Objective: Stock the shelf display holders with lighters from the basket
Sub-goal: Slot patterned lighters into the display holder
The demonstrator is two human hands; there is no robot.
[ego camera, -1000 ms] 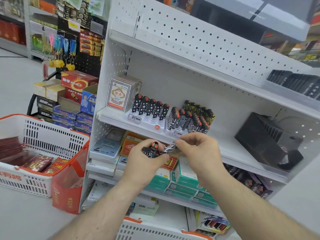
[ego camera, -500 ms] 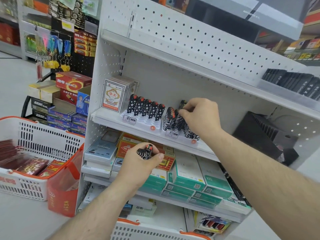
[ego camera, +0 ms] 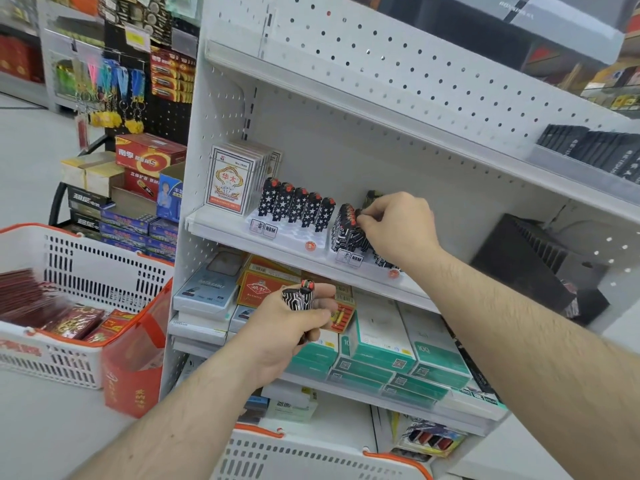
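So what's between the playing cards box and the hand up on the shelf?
In the head view, a row of black star-patterned lighters, then black line-patterned lighters, stand between the white playing card box and the right hand.

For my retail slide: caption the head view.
Right hand seats a lighter in the shelf holder; left hand holds spare lighters.

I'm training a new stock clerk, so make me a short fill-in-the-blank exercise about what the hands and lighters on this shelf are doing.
1. The left hand holds a spare ____ below the shelf.
2. The right hand reaches into the holder of lighters with a ____ pattern.
3. The other holder has lighters printed with white ____.
4. To the left of that holder stand packs of playing ____.

Missing words: lighter; line; stars; cards
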